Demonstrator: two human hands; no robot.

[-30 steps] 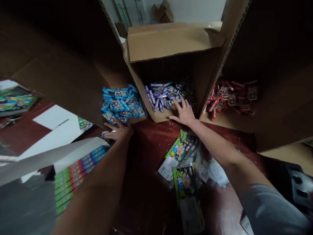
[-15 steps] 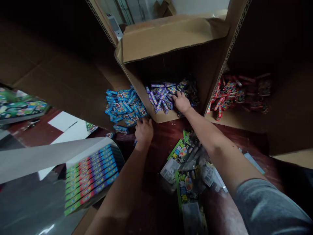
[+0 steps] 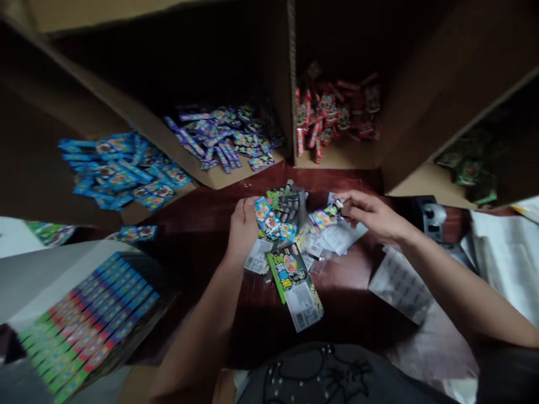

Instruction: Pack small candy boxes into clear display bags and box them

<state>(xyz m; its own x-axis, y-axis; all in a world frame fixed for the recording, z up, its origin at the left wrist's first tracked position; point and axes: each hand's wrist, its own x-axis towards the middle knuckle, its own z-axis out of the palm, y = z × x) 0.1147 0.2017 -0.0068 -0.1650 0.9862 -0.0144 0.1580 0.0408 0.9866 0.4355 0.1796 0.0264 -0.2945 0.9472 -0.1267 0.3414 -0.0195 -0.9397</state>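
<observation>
My left hand (image 3: pixel 244 224) is closed on several small blue candy packets (image 3: pixel 267 216), over a heap of printed green-and-black pouches. Across from it, my right hand (image 3: pixel 364 210) pinches a purple candy packet (image 3: pixel 322 219) by its end. Below and between the hands, a green-and-black pouch (image 3: pixel 290 269) with a white label lies flat on the dark red table (image 3: pixel 261 303). Clear plastic and pale label pieces (image 3: pixel 337 238) lie under my right hand.
Cardboard boxes on their sides hold loose blue packets (image 3: pixel 122 174), purple packets (image 3: pixel 227 134), red packets (image 3: pixel 328 112) and green packets (image 3: pixel 471 168). Neat rows of coloured packets (image 3: pixel 88 325) fill a carton at the left. A dark device (image 3: pixel 432 216) stands at the right.
Both hands have drawn back from the boxes to above the pouches. The left now has blue packets, the right a purple packet. My view has turned right and down.
</observation>
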